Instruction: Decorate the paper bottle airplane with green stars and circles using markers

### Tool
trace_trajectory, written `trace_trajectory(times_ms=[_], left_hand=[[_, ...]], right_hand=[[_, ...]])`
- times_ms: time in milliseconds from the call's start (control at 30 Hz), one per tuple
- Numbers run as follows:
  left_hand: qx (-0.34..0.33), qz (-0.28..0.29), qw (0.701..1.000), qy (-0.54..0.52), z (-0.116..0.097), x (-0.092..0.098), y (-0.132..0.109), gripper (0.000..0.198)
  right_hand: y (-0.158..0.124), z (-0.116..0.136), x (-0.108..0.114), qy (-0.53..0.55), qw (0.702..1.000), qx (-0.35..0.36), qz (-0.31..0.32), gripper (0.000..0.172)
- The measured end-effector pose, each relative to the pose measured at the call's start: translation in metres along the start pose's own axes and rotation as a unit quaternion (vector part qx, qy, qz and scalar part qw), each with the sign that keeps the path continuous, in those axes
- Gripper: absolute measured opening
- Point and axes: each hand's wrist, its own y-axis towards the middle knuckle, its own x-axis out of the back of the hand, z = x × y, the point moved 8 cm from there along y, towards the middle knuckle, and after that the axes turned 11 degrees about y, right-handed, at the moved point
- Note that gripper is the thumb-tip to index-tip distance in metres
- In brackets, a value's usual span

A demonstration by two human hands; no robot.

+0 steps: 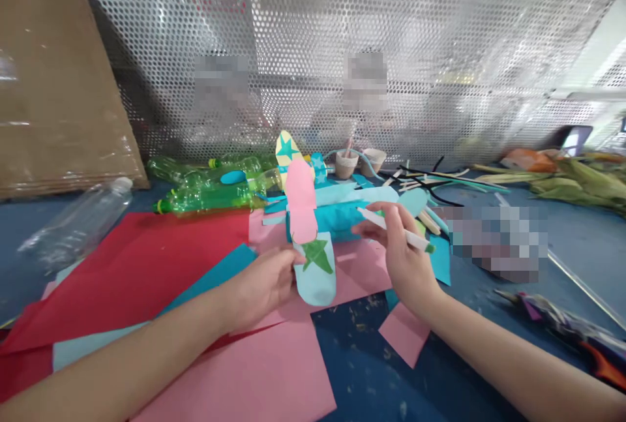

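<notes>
A model airplane covered in blue paper point(337, 221) lies in front of me, with a pink paper piece point(302, 200) across its front. Toward me extends a light blue rounded paper wing point(313, 288) bearing a green star point(319, 256). My left hand point(267, 282) has its fingers closed at the left edge of that wing; its fingertips are partly hidden. On the far side, a cream wing point(285, 148) carries a blue star. My right hand point(403, 256) grips a white marker point(391, 227) with a green end, its tip pointing left over the blue body.
Red paper point(190, 252) and pink paper point(254, 373) sheets lie at left and front. Green plastic bottles point(210, 197) and a clear bottle point(83, 220) lie behind. Small pots point(346, 164), sticks and straws point(430, 180), and corn husks point(581, 174) are farther right. Perforated metal point(313, 50) stands behind.
</notes>
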Motion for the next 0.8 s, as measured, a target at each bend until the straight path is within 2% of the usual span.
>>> trace_trajectory(times_ms=[100,133,200,267,367,467,533,600,633,700,767,800], left_hand=[[0.047,0.085,0.982,0.159,-0.013,0.0,-0.013,0.028],[0.06,0.111,0.964,0.232,-0.017,0.003,-0.018,0.032],[0.052,0.107,0.918,0.378,-0.031,0.016,-0.023,0.032],[-0.01,0.025,0.881,0.473,-0.053,0.034,-0.023,0.029],[-0.138,-0.131,0.832,0.521,-0.089,0.052,-0.023,0.023],[-0.225,-0.194,0.832,0.468,-0.109,0.054,-0.021,0.022],[-0.277,-0.186,0.832,0.443,-0.119,0.046,-0.016,0.043],[-0.325,-0.138,0.831,0.43,-0.129,0.03,-0.01,0.057],[-0.353,-0.12,0.817,0.44,-0.135,0.02,-0.008,0.061],[-0.376,-0.125,0.761,0.514,-0.146,0.005,-0.001,0.067],[-0.323,-0.095,0.705,0.624,-0.147,-0.012,0.017,0.063],[-0.299,-0.076,0.697,0.648,-0.149,-0.018,0.025,0.054]], right_hand=[[0.001,0.004,-0.001,-0.055,0.998,0.036,0.011,0.031],[0.0,0.006,-0.003,-0.083,0.995,0.057,0.018,0.027],[-0.001,0.007,-0.004,-0.126,0.989,0.08,0.019,0.021],[0.0,0.005,-0.004,-0.144,0.986,0.087,0.01,0.017],[0.0,0.002,-0.008,-0.138,0.985,0.106,0.022,0.013],[0.0,0.001,-0.013,-0.145,0.98,0.129,0.041,0.012],[-0.001,0.003,-0.015,-0.154,0.975,0.151,0.05,0.013],[-0.003,0.006,-0.017,-0.169,0.969,0.172,0.055,0.013],[-0.003,0.007,-0.017,-0.175,0.966,0.18,0.054,0.014],[-0.004,0.009,-0.016,-0.182,0.964,0.185,0.049,0.014],[-0.004,0.008,-0.015,-0.176,0.967,0.179,0.041,0.012],[-0.003,0.007,-0.014,-0.169,0.97,0.172,0.034,0.011]])
